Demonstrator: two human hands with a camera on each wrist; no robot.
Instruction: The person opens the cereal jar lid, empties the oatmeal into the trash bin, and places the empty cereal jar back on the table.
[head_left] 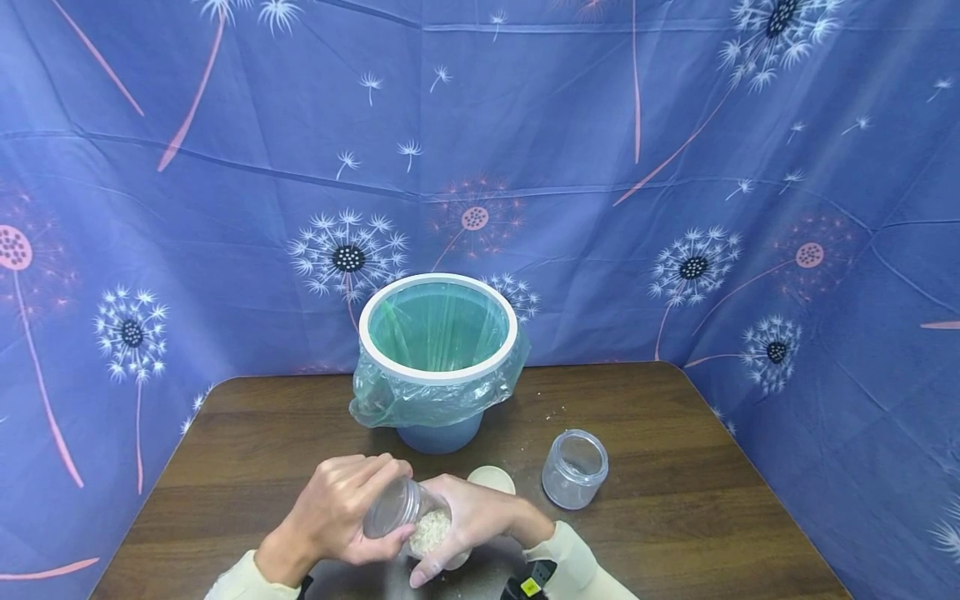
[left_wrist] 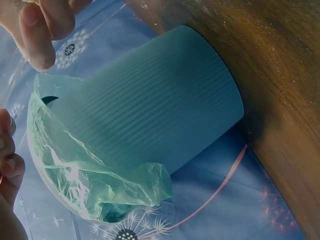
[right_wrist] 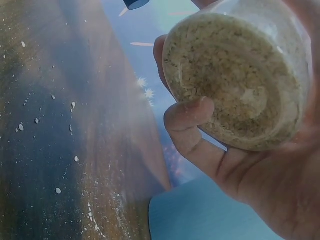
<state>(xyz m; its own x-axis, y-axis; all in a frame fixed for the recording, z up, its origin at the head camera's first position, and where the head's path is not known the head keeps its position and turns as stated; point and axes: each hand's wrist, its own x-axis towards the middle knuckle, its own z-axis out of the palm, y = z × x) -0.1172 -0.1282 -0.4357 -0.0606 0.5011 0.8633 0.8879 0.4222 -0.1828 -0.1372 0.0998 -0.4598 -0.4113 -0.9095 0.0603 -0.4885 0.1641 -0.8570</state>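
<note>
My left hand (head_left: 337, 508) grips a clear plastic jar (head_left: 388, 508), tilted so its mouth meets the mouth of a second clear jar. That second jar (right_wrist: 295, 55) is held in my right hand (head_left: 480, 515), with fingers and thumb around its side. Pale, flaky crumbs (head_left: 431, 532) lie inside it. From below, the right wrist view shows the flakes (right_wrist: 225, 75) covering the jar's base, with a fingertip (right_wrist: 200, 110) curled against it. In the left wrist view only some fingers (left_wrist: 37, 35) appear at the left edge.
A bin (head_left: 438, 437) with a green plastic liner (head_left: 420, 404) stands at the table's back. Another clear jar (head_left: 572, 479) stands upright to the right. A cream round lid (head_left: 492, 478) lies behind my right hand. Small white crumbs (right_wrist: 73, 106) are scattered on the wooden table (head_left: 660, 500).
</note>
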